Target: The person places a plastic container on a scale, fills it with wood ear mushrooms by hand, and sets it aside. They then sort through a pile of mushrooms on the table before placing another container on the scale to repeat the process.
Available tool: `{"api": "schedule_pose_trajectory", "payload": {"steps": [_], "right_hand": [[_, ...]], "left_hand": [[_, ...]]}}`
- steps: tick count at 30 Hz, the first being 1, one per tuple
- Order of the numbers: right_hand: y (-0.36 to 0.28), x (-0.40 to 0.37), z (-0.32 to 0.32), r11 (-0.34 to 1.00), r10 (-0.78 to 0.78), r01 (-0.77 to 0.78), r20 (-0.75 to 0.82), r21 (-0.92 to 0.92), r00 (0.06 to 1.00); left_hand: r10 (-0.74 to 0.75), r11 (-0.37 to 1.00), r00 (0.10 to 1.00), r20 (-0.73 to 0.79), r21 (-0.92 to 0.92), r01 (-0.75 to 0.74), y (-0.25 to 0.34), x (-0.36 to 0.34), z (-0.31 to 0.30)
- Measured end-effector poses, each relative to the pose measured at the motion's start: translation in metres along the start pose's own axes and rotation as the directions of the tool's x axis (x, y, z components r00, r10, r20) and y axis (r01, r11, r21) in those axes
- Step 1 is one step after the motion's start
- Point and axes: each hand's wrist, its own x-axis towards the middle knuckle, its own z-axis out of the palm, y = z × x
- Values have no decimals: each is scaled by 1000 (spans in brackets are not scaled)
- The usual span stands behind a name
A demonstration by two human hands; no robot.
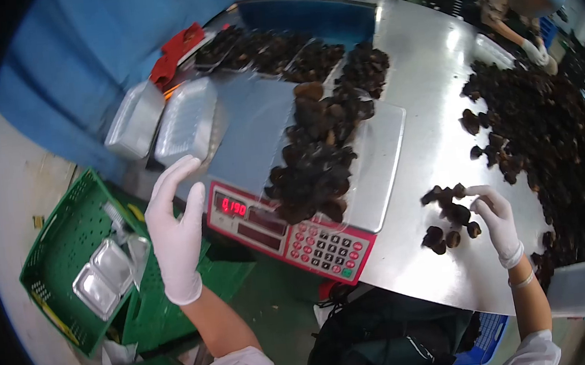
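Head view: a person's two gloved hands work at a steel worktop (421, 57) with a weighing scale (384, 166) at its near edge.
Left hand: the left hand (174, 229) is raised just beside the scale's left end, near the red display (231, 206); its fingers (177, 174) are straight and spread, holding nothing.
Right hand: the right hand (497, 222) rests low over the worktop to the right of the scale; its fingers (478, 193) curl toward a small cluster of dark mushrooms (447, 217), and whether they pinch a piece cannot be told.
Scale load: a long pile of mushrooms (315, 166) lies on the scale's platform above the keypad (327, 249).
Heap: a large mushroom heap (556, 136) covers the right side of the worktop, just beyond the right hand.
Left of the worktop: a green crate (59, 247) holds clear empty trays (108, 274); stacked clear containers (184, 119) stand farther back.
Far end: filled trays (265, 48) sit in a row, and a co-worker (521, 2) bends over the heap at top right.
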Motion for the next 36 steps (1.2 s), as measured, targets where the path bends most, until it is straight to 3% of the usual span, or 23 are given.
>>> {"api": "schedule_pose_trajectory", "payload": {"steps": [5, 10, 13, 15, 16, 17, 19, 21, 24, 26, 28, 33, 35, 36], "right_hand": [[16, -11, -5, 999, -37, 37, 13, -24, 999], [11, -15, -4, 998, 46, -46, 22, 38, 999], [4, -14, 3, 1000, -14, 15, 80, -12, 997], [2, -10, 13, 978, -168, 176, 78, -114, 983], [-10, -9, 18, 985, -122, 132, 89, -112, 988], [-16, -4, 26, 981, -171, 178, 89, -81, 981], [-52, 3, 45, 999, -28, 33, 106, -43, 994], [-64, 21, 65, 893, -394, 416, 144, -174, 908], [-83, 56, 89, 654, -644, 654, 175, -380, 745], [-88, 90, 104, 724, -633, 597, 11, -345, 774], [-103, 132, 110, 729, -671, 628, -99, -273, 735], [-105, 159, 125, 744, -595, 531, -41, -404, 803], [-116, 149, 124, 677, -432, 393, 97, -622, 897], [-113, 153, 123, 761, -361, 348, 88, -548, 928]], "left_hand": [[-134, 988, 989, -64, 68, 138, -14, -15, -6], [-89, 993, 995, -53, 79, 93, -8, -6, 0], [-33, 999, 999, -27, 24, 34, -6, 1, 11], [-11, 998, 998, 57, -59, 15, -5, 4, 23], [2, 997, 997, 75, -82, 4, -6, 4, 30], [-21, 995, 995, 93, -98, 31, -4, 4, 35], [34, 996, 998, 55, -90, -29, -3, -1, 46], [-42, 982, 999, 1, -184, 42, -3, -13, 57], [5, 983, 994, -112, -182, -25, -13, -36, 67], [-63, 982, 988, -143, -184, 36, -25, -48, 63], [-167, 966, 970, -178, -228, 124, -31, -55, 56], [-190, 960, 946, -261, -253, 124, -58, -70, 50], [-263, 941, 935, -239, -277, 194, -63, -77, 52], [-287, 934, 933, -217, -281, 222, -63, -77, 53]]}}
